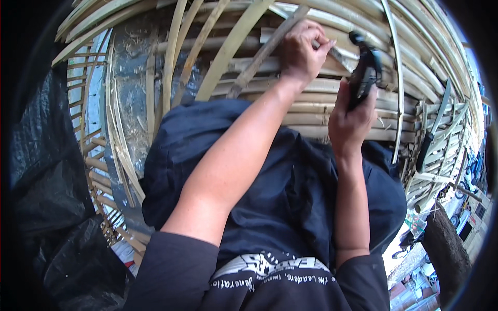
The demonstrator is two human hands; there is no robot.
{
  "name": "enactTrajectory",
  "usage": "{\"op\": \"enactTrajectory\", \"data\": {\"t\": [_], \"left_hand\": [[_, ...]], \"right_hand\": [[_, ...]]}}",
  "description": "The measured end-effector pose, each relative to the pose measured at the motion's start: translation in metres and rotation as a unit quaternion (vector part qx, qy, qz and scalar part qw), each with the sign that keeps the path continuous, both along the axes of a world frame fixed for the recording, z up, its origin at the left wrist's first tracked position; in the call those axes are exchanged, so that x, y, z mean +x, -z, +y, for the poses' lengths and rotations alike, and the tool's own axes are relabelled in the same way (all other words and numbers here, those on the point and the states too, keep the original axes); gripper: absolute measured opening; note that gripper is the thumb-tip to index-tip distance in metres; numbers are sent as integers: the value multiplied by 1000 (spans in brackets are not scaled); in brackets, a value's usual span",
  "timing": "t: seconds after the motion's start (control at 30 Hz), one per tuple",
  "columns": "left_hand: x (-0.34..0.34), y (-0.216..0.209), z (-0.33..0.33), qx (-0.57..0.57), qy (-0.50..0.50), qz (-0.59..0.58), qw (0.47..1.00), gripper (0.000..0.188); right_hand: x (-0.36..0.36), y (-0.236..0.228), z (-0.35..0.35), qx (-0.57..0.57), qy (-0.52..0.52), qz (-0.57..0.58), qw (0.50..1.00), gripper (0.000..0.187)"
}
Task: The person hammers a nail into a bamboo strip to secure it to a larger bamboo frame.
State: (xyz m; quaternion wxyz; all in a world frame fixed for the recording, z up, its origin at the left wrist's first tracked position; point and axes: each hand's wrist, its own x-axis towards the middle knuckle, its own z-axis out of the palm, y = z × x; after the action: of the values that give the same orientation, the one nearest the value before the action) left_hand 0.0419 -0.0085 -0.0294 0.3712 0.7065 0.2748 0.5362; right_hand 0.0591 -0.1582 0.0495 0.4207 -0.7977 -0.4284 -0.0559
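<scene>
At the far left, a black plastic sheet (52, 171) is seen. In the middle, the left hand (303, 52) is held over the bamboo slats (316, 108), its fingers curled closely together; whether something is pinched there cannot be told. Just to its right, a blurred black tool (365, 72) is grasped by the right hand (354, 119), fingers wrapped around its lower part. Farther right, a knife (427, 146) is seen, lying over the bamboo lattice (450, 136).
</scene>
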Motion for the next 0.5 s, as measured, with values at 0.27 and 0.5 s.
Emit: {"op": "enactTrajectory", "data": {"t": [0.27, 0.5], "left_hand": [[-3, -5, -2, 14, -29, 21, 999, 19], [-2, -2, -3, -20, -12, 10, 1000, 20]], "right_hand": [[2, 6, 1, -66, 7, 117, 991, 25], [0, 13, 2, -39, 4, 64, 997, 22]]}}
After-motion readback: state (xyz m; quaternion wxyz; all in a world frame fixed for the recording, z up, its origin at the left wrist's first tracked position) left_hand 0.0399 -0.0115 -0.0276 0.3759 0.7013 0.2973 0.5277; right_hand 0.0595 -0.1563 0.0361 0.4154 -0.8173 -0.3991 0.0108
